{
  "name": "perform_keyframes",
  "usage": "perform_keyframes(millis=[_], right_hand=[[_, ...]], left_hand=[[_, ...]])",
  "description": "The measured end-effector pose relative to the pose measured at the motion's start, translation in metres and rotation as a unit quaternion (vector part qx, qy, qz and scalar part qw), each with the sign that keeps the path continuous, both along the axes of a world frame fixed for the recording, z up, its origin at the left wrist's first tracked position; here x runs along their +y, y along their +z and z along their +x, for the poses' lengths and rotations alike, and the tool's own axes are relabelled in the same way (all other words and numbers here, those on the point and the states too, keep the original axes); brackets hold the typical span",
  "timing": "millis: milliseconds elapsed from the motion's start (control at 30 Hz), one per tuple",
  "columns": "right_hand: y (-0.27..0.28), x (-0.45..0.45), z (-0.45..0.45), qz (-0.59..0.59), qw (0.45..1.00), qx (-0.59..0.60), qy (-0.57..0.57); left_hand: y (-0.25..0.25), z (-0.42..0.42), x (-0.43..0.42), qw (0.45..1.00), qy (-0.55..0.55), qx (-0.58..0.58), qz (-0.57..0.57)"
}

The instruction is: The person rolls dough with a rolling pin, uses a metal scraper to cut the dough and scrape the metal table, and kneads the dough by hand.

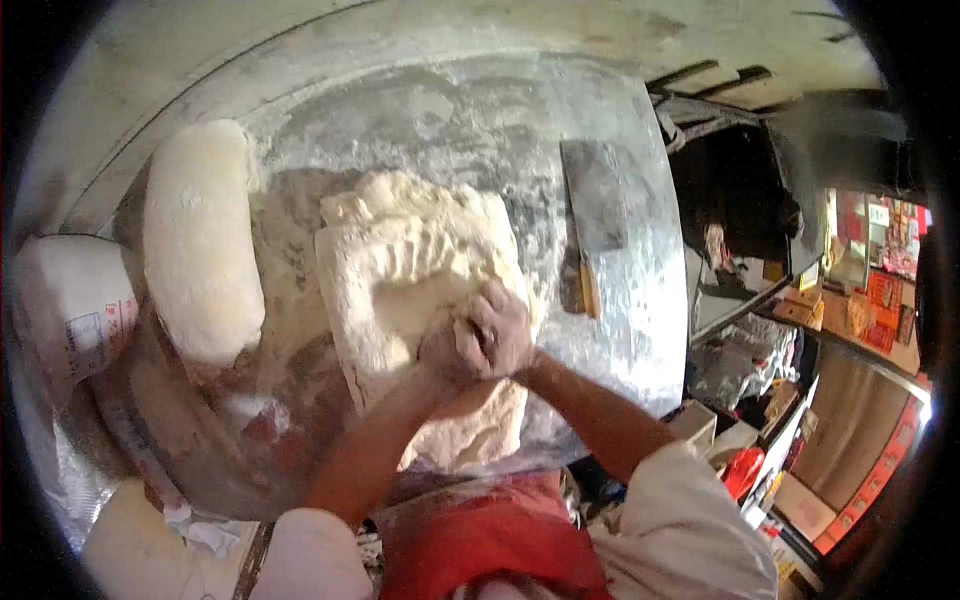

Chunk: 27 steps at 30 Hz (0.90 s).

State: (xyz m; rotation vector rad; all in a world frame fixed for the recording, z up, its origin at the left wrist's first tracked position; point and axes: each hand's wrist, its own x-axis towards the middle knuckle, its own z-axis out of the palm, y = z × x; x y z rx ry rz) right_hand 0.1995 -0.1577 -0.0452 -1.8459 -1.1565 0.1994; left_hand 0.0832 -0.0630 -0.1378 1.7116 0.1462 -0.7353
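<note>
A large slab of pale dough (350,290) lies in the middle of the floured metal worktop, with a hollow pressed into it and a row of knuckle-like dents along the far side. My left hand (445,348) is closed and pushes down into the near right part of the slab. Against it, partly covering it, is my right hand (500,328), its fingers curled into a fist on the dough. Nothing shows inside either hand, though the undersides are hidden.
A smooth, long roll of dough (203,245) rests at the left. Beside it stands a white sack with red print (85,305). A wide-bladed cleaver (597,200) with a wooden handle lies to the right. The worktop's right edge (684,300) borders cluttered shelves.
</note>
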Motion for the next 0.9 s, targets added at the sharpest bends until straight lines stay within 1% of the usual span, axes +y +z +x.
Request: perform_keyframes(millis=[33, 67, 100, 133, 200, 233, 267, 300, 333, 367, 400, 433, 467, 500, 533, 567, 633, 667, 700, 733, 767, 800, 833, 867, 900], right_hand=[[0.004, 0.0, 0.004, -0.019, 1.0, -0.003, 0.002], [0.001, 0.0, 0.009, -0.014, 1.0, -0.015, 0.003], [0.001, 0.001, 0.008, -0.008, 1.0, -0.025, 0.001], [0.0, 0.002, 0.005, 0.0, 0.999, -0.035, -0.001], [0.009, 0.005, -0.009, -0.026, 0.996, 0.034, -0.08], [0.03, 0.012, -0.018, -0.079, 0.985, 0.087, -0.127], [0.054, 0.01, -0.021, -0.165, 0.959, 0.203, -0.111], [0.076, 0.008, -0.03, -0.249, 0.909, 0.321, -0.092], [0.065, -0.006, -0.055, -0.227, 0.935, 0.269, -0.039], [0.044, -0.019, -0.077, -0.201, 0.957, 0.211, 0.015], [0.013, -0.025, -0.092, -0.077, 0.994, 0.07, -0.025], [0.004, -0.027, -0.093, -0.085, 0.993, 0.08, -0.025], [-0.001, -0.03, -0.083, -0.064, 0.998, 0.022, 0.006], [-0.004, -0.032, -0.076, -0.042, 0.998, -0.036, 0.036], [-0.006, -0.032, -0.075, -0.06, 0.997, -0.023, 0.034], [-0.003, -0.032, -0.074, -0.051, 0.998, -0.044, 0.013], [-0.006, -0.029, -0.076, -0.064, 0.997, -0.038, -0.001], [0.006, -0.027, -0.079, -0.083, 0.996, 0.002, -0.025], [0.018, -0.024, -0.084, -0.103, 0.993, 0.045, -0.048], [0.03, -0.021, -0.086, -0.181, 0.965, 0.182, -0.063], [0.019, -0.028, -0.097, -0.178, 0.966, 0.18, -0.056], [-0.004, -0.045, -0.123, -0.214, 0.963, 0.164, -0.021], [-0.019, -0.056, -0.139, -0.247, 0.959, 0.14, 0.014], [-0.017, -0.061, -0.149, -0.196, 0.979, 0.039, 0.027], [-0.014, -0.061, -0.151, -0.14, 0.987, -0.066, 0.039]], left_hand=[[0.076, 0.027, 0.005, 0.927, -0.166, -0.148, 0.301], [0.057, 0.011, -0.008, 0.97, 0.108, -0.213, 0.049], [0.066, 0.017, 0.0, 0.966, 0.105, -0.229, 0.059], [0.077, 0.017, 0.005, 0.948, 0.107, -0.288, 0.082], [0.098, 0.005, 0.003, 0.907, 0.113, -0.39, 0.116], [0.093, 0.001, -0.001, 0.907, 0.113, -0.388, 0.115], [0.072, 0.009, -0.002, 0.975, -0.017, -0.152, 0.16], [0.048, 0.007, -0.002, 0.965, -0.148, 0.105, 0.189], [0.025, -0.025, -0.01, 0.964, -0.151, 0.118, 0.183], [-0.003, -0.069, -0.021, 0.982, -0.068, 0.025, 0.176], [-0.029, -0.103, -0.03, 0.983, 0.021, -0.074, 0.169], [-0.044, -0.128, -0.039, 0.968, 0.106, -0.165, 0.155], [-0.047, -0.125, -0.046, 0.969, 0.114, -0.161, 0.15], [-0.035, -0.117, -0.05, 0.964, 0.118, -0.17, 0.164], [-0.011, -0.107, -0.05, 0.96, 0.115, -0.18, 0.179], [0.017, -0.085, -0.044, 0.951, 0.116, -0.203, 0.202], [0.077, -0.053, -0.033, 0.927, 0.118, -0.251, 0.253], [0.094, -0.053, -0.035, 0.914, 0.12, -0.27, 0.278], [0.094, -0.063, -0.041, 0.911, 0.124, -0.273, 0.284], [0.083, -0.073, -0.048, 0.904, 0.126, -0.248, 0.325], [0.075, -0.083, -0.053, 0.896, 0.127, -0.218, 0.365], [0.075, -0.099, -0.058, 0.858, 0.099, -0.341, 0.372], [0.143, -0.088, -0.054, 0.725, 0.08, -0.428, 0.533], [0.076, -0.12, -0.074, 0.858, 0.263, -0.348, 0.272], [0.01, -0.149, -0.093, 0.88, 0.414, -0.23, -0.024]])
